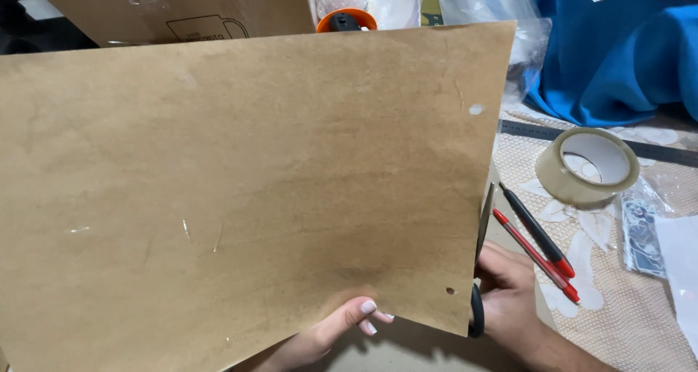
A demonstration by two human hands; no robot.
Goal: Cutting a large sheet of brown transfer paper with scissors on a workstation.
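Brown cardboard sheet (240,190) fills most of the view, held up w/ its face to the camera, lower edge over the worktop (618,321). Two small punched holes near its right edge, one high, one low.

Left hand (327,336): grasping the sheet at the bottom edge, fingertips (368,308) wrapped onto the front face, pale nail polish visible.

Right hand (509,292): just beside the sheet's lower right corner, closed around the black handle of scissors (481,263). Blades point up along the sheet's right edge, touching or very near it; can't tell whether they bite into the card.

Right of the hands, on a cream lace cloth: two pens lying side by side, one black (536,230), one red (534,254), both w/ red ends. Beyond them a roll of clear tape (587,166) lying flat; a dark ruler (654,150) runs behind it. Small printed packet in clear wrap (643,234) at far right, blue-grey picture on it.

Rear: brown carton (182,8) at top left w/ a black outline drawing of a mug on its side. Orange round object (347,20) pokes above the sheet's top edge. Clear plastic bags (480,1) at top centre, blue fabric (618,52) at top right.
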